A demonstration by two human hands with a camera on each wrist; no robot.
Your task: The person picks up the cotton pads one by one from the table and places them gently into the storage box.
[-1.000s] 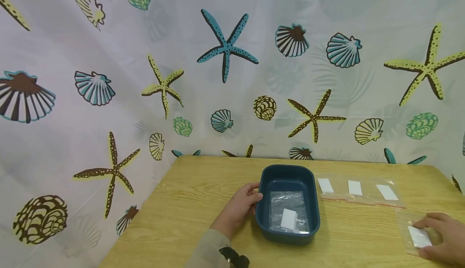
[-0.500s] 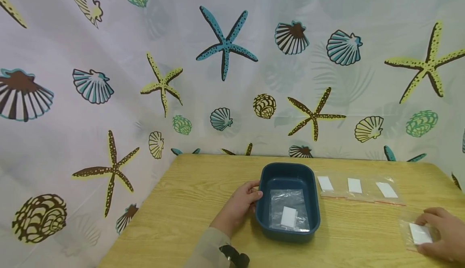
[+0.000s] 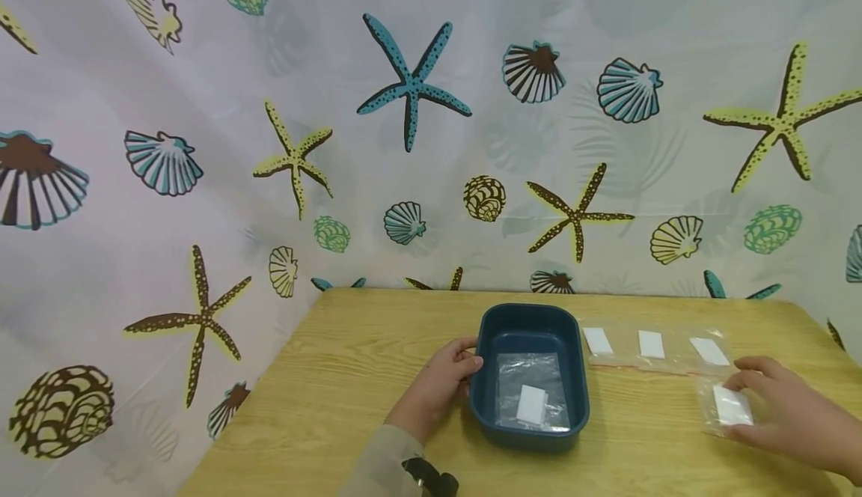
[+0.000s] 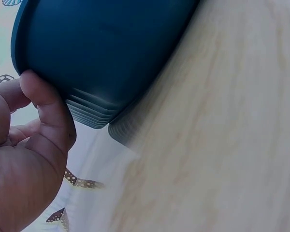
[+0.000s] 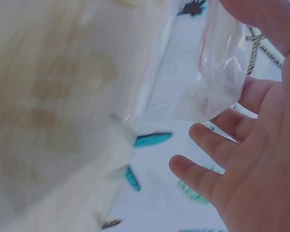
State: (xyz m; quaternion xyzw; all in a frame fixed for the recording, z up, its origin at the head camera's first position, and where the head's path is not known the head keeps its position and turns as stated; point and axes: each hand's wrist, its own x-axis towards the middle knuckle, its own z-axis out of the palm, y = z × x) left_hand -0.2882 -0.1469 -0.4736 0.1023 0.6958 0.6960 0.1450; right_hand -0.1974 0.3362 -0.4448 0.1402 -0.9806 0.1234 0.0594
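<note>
At the left side of a dark blue plastic bin (image 3: 528, 437), my left hand (image 3: 438, 381) holds the wall near the rim with curled fingers; the left wrist view shows the thumb (image 4: 41, 92) against the outside. Inside the bin lies a clear plastic bag with a white rectangular piece (image 3: 532, 405). To the right, my right hand (image 3: 784, 407) pinches a small clear zip bag with a white rectangular piece (image 3: 732, 406) in it. The right wrist view shows this clear bag (image 5: 217, 82) lifted off the table, the other fingers spread.
Several clear zip bags stand in a row behind, to the bin's right: one white piece (image 3: 598, 341), another white piece (image 3: 651, 345) and a third white piece (image 3: 709, 351). The wooden table (image 3: 350, 362) meets a shell-and-starfish curtain (image 3: 431, 183) at its back.
My right hand has lifted its zip bag from the table and carried it leftward, towards the bin. The left hand keeps its place on the bin. The head view has shifted slightly.
</note>
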